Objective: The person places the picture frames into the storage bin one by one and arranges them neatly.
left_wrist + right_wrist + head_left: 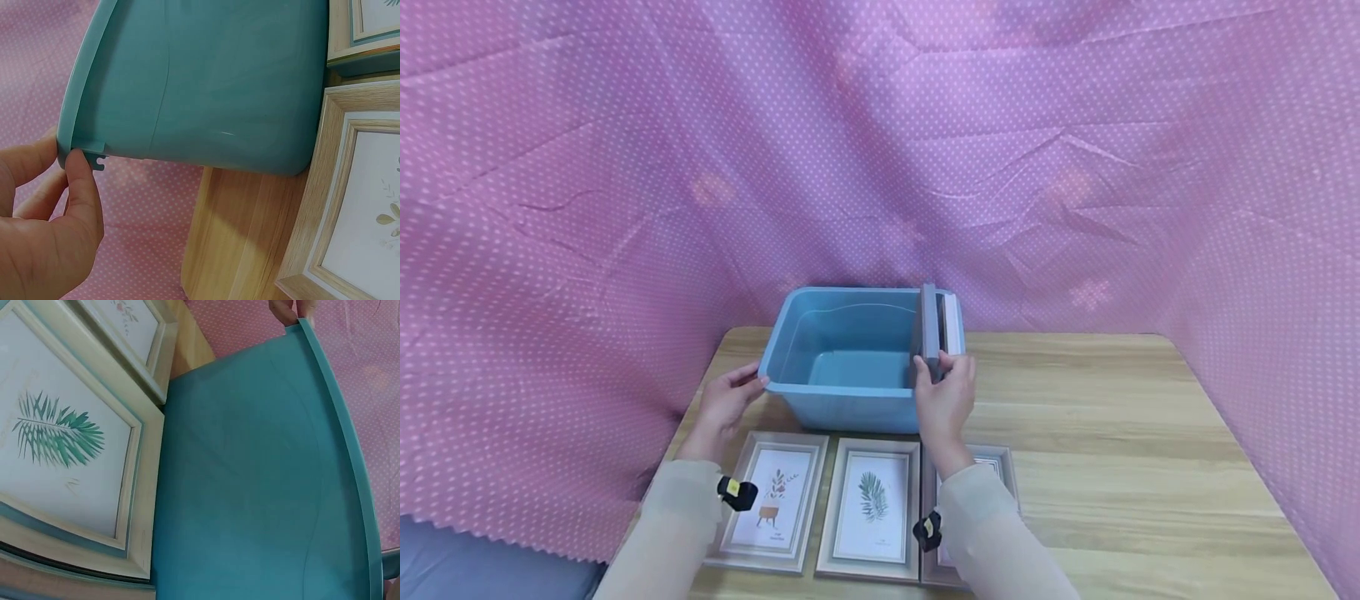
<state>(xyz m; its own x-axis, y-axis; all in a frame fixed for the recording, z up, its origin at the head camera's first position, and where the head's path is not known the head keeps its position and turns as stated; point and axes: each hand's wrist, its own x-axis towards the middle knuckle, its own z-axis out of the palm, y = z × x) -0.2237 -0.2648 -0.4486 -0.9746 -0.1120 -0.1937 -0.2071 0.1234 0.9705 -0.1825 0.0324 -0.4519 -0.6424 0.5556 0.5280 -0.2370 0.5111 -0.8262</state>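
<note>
A blue plastic bin [850,410] stands on the wooden table. My left hand [726,406] pinches its rim at the near left corner; the left wrist view shows fingers and thumb on either side of the rim [67,119]. With my right hand [945,404] I hold the near end of a grey picture frame [929,321], upright inside the bin's right part. Another frame [952,325] stands just right of it, against the bin's right side. The right wrist view shows mostly the bin's outer wall [237,481]; the right hand is nearly out of sight there.
In front of the bin lie a frame with a potted plant print [772,500], a frame with a green leaf print [872,508], and a third frame [1006,475] partly under my right forearm. Pink dotted cloth [880,167] hangs behind and beside the table [1097,433].
</note>
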